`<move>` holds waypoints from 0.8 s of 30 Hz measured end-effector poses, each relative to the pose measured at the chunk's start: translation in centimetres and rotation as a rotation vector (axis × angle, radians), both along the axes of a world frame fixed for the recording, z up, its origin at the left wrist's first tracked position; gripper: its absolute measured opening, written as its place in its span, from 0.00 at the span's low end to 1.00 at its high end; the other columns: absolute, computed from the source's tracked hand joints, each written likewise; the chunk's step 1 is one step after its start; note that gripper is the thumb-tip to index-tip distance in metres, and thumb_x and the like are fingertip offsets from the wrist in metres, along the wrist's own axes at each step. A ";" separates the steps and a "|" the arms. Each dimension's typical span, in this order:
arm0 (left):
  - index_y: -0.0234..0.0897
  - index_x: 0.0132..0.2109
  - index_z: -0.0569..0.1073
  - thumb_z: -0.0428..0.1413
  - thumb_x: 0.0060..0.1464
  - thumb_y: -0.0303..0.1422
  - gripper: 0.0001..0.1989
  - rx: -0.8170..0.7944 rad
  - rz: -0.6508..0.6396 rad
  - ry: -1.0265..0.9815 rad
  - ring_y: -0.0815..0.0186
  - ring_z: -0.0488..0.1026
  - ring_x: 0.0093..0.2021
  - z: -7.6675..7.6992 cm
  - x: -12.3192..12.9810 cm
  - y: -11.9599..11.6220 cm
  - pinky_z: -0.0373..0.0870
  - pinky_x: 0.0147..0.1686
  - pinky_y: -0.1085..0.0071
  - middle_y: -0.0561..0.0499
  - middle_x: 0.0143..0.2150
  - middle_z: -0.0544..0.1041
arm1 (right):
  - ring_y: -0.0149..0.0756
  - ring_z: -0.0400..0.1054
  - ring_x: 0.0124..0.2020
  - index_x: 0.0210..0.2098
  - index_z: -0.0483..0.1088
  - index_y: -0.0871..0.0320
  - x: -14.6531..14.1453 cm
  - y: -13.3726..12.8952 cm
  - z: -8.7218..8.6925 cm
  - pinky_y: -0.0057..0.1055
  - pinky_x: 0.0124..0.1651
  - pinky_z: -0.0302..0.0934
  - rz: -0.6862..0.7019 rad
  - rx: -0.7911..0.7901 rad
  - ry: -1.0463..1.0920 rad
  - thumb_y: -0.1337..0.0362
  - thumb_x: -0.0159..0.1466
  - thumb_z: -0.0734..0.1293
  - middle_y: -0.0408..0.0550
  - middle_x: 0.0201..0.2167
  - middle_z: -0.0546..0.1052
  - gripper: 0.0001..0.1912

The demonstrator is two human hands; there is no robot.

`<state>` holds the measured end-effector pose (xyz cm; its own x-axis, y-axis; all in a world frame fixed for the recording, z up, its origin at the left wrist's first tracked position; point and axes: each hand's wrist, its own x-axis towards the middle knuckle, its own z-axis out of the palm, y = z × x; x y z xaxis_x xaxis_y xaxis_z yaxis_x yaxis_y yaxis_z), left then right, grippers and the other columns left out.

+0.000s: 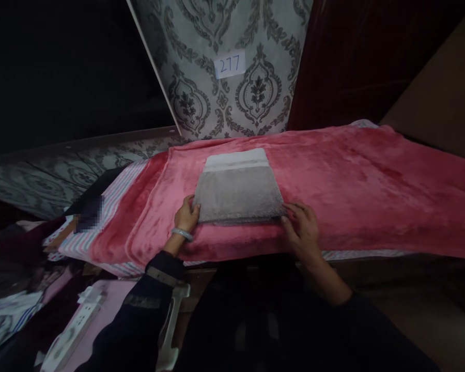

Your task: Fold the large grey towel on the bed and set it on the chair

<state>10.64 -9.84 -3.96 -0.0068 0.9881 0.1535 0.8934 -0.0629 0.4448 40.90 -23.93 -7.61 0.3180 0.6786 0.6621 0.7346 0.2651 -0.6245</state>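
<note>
A folded grey towel [236,191] with a paler band along its far side lies flat on a pink plush blanket [352,191]. My left hand [186,214], with a pale bangle at the wrist, is closed on the towel's near left corner, thumb on top. At the near right corner, my right hand [303,225] holds the towel's edge between thumb and fingers. The fingertips under the towel are hidden.
A striped sheet [118,191] shows beneath the blanket. A white power strip [75,328] lies at lower left near piled clothes [15,310]. Behind, patterned wallpaper bears a paper label [230,64] reading 277, beside a large dark screen [70,72].
</note>
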 end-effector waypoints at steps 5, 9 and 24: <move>0.37 0.65 0.64 0.51 0.63 0.38 0.26 0.021 0.006 0.021 0.52 0.79 0.45 0.0 0.1 -0.2 0.71 0.42 0.63 0.43 0.43 0.81 | 0.49 0.56 0.68 0.66 0.63 0.52 0.1 1.1 -1.2 0.55 0.68 0.51 0.226 -0.201 -0.383 0.59 0.70 0.58 0.53 0.66 0.66 0.26; 0.36 0.66 0.63 0.51 0.62 0.37 0.27 0.026 -0.009 0.020 0.53 0.79 0.44 -0.1 -0.2 -0.3 0.71 0.41 0.63 0.44 0.42 0.81 | 0.48 0.59 0.67 0.67 0.63 0.54 0.8 1.4 -3.2 0.54 0.66 0.55 0.229 -0.263 -0.422 0.61 0.70 0.57 0.53 0.65 0.67 0.26; 0.34 0.66 0.64 0.49 0.63 0.36 0.26 0.053 0.051 -0.007 0.53 0.79 0.48 -0.1 -0.2 -0.9 0.71 0.45 0.62 0.40 0.46 0.82 | 0.53 0.61 0.65 0.59 0.71 0.59 1.4 3.1 -3.9 0.55 0.66 0.56 0.150 -0.203 0.069 0.51 0.65 0.61 0.60 0.64 0.68 0.28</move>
